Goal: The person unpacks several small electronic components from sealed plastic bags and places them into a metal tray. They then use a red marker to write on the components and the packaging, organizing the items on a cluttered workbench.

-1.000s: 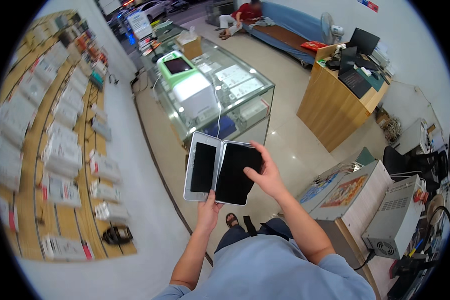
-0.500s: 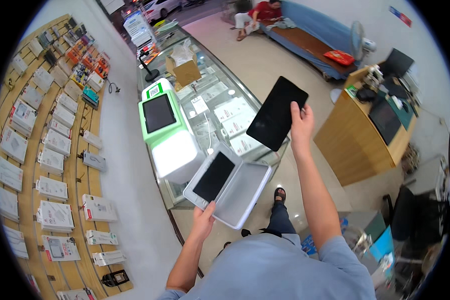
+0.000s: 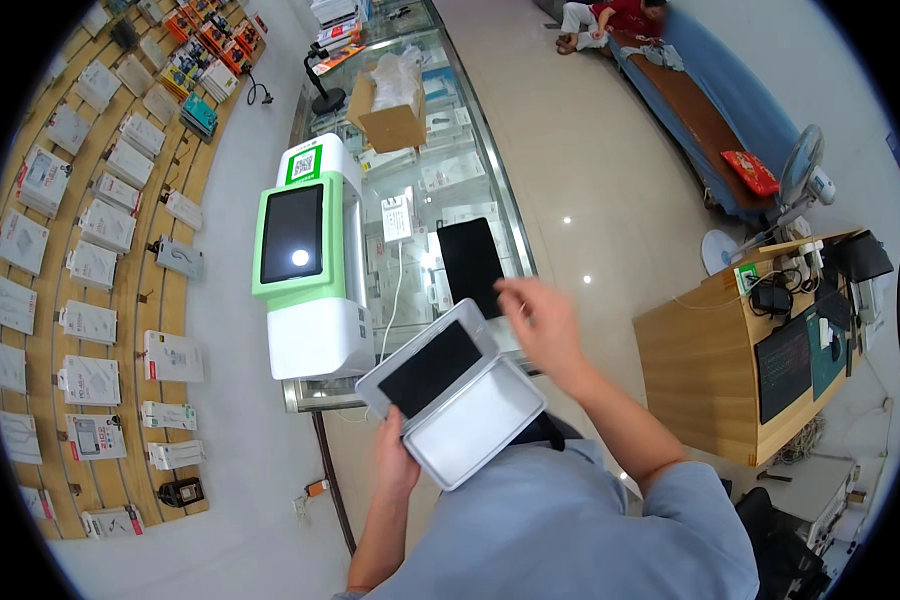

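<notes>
My left hand (image 3: 396, 455) grips the lower left edge of an open, hinged white case (image 3: 532, 402). A dark rectangular panel (image 3: 430, 368) sits in its left half, while the right half is a shallow, pale tray. Beyond the case, a black tablet (image 3: 470, 262) lies on the glass counter, its lower end partly hidden. My right hand (image 3: 545, 325) is beside the tablet's lower right corner, its slightly blurred fingers loosely bent and apart. Whether a fingertip still touches the tablet is hard to tell.
On the glass display counter (image 3: 505, 215) stand a green-and-white machine with a screen (image 3: 315, 335), an open cardboard box (image 3: 395, 125) and a black stand (image 3: 327, 98). Boxed goods hang on the left wall. At right are a wooden desk (image 3: 695, 365), a fan (image 3: 803, 170) and a person on a blue sofa (image 3: 745, 110).
The tablet has gone from my raised right hand down onto the counter. That hand has moved left and lower, toward the case. My view has turned, and the left hand keeps the case.
</notes>
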`<action>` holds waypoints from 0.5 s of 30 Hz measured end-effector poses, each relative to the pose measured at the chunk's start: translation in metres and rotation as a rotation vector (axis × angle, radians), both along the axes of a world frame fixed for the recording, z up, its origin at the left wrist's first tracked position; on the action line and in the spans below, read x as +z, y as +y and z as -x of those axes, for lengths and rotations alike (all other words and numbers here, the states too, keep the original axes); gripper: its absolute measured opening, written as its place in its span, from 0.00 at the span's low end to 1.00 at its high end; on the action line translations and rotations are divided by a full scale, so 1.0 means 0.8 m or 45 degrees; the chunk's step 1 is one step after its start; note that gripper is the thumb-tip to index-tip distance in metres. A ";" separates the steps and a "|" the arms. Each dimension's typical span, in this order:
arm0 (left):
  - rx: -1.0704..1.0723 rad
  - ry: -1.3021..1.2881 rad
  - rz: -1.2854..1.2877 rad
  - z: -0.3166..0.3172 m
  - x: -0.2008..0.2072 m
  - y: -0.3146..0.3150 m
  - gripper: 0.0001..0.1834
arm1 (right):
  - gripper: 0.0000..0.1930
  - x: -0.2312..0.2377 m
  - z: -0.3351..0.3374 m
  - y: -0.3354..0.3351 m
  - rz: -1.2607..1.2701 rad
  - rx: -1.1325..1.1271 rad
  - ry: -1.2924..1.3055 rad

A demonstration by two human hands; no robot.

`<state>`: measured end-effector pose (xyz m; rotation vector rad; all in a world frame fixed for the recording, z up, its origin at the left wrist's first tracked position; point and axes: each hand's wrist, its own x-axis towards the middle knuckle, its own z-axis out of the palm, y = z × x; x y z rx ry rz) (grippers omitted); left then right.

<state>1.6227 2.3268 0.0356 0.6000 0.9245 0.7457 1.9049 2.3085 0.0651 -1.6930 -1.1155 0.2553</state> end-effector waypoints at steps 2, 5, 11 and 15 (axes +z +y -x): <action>0.042 0.019 0.064 -0.030 -0.016 -0.005 0.24 | 0.18 0.008 0.024 -0.020 0.134 0.231 -0.290; 0.000 -0.045 -0.022 -0.079 0.003 -0.010 0.25 | 0.30 0.016 0.032 -0.016 0.195 0.148 -0.379; 0.270 0.086 -0.088 -0.140 -0.033 -0.030 0.24 | 0.33 -0.002 -0.024 0.025 0.144 0.311 -0.157; 0.443 0.146 -0.180 -0.199 -0.024 -0.035 0.16 | 0.22 0.015 -0.095 0.053 0.312 0.465 0.348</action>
